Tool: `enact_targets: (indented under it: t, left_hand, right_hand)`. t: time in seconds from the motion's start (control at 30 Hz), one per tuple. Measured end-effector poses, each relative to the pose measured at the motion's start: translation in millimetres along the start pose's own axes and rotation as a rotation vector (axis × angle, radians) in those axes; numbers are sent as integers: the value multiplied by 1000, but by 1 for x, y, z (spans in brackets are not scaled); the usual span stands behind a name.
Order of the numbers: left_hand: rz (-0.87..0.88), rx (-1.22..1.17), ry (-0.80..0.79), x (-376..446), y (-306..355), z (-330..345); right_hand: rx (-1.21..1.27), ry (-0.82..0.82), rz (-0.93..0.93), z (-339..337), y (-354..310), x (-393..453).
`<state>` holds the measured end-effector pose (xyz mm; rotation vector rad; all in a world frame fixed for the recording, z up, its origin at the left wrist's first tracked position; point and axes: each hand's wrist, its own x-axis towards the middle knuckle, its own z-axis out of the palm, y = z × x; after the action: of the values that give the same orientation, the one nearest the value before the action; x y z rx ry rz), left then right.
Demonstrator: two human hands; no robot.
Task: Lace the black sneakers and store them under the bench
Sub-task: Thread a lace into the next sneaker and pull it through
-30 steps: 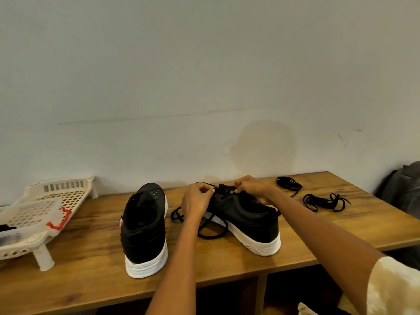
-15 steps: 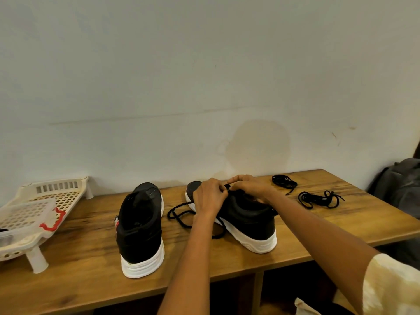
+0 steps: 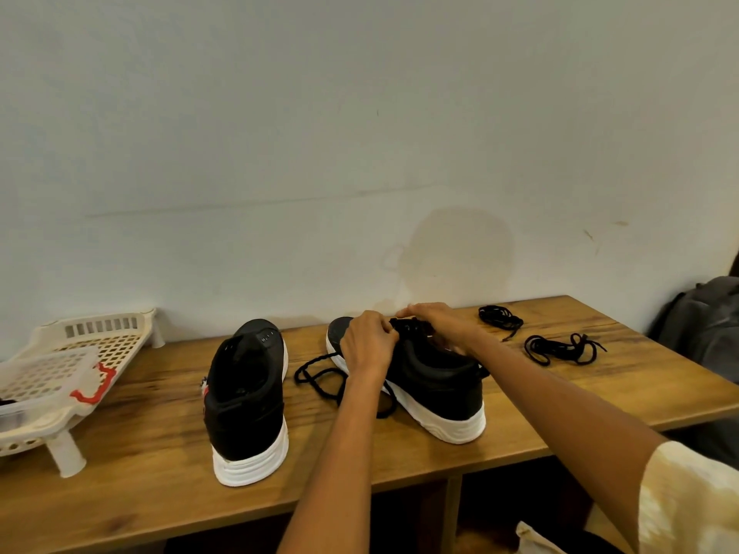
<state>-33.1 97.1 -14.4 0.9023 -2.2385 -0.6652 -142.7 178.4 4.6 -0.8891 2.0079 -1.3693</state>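
Two black sneakers with white soles stand on the wooden bench (image 3: 400, 457), heels toward me. The left sneaker (image 3: 248, 393) stands alone and untouched. Over the lacing area of the right sneaker (image 3: 436, 389) both my hands work: my left hand (image 3: 370, 341) pinches the black lace (image 3: 320, 373) at the eyelets, and my right hand (image 3: 434, 319) pinches the lace from the other side. Loose loops of that lace trail onto the bench left of the shoe. My fingertips and the eyelets are partly hidden.
Two more bundled black laces (image 3: 500, 317) (image 3: 564, 347) lie on the bench at the right. A cream plastic rack (image 3: 80, 353) stands at the left end. A grey bag (image 3: 708, 321) sits beyond the right end. Dark space opens under the bench.
My left hand has moved right and forward onto the right sneaker's lacing area, close to my right hand. The camera view shifted slightly; the left sneaker stayed in place.
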Motion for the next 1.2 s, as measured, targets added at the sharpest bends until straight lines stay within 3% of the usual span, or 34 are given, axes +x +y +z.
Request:
enact_targets:
  t: [0.3,0.5,0.73,0.8,0.9,1.03,1.1,1.2]
  left_hand:
    - [-86,-70,-19,-5,4,-9]
    - [-153,-253,-70,5,-12,-10]
    - [-41,-382,-137,7,-28,-24]
    - [-16,-360,-139,5,-30,-28]
    - [-3,-318,-163,4,-30,-33]
    - [70,-280,-204,7,-21,-40]
    - [99,-133,-204,8,-16,-39]
    - [59,68,-147,8,-12,-39]
  right_hand:
    - [-49,-176,97,-3,-14,-1]
    - [-18,-210,114,-2,-14,-1]
    - [291,-144,95,21,9,-10]
    - [246,-57,55,30,12,-9]
    - [-60,54,-108,36,10,-5]
    - [-368,64,-212,31,2,0]
    - [-333,62,-202,28,-2,-3]
    - [-29,127,-169,13,-21,-6]
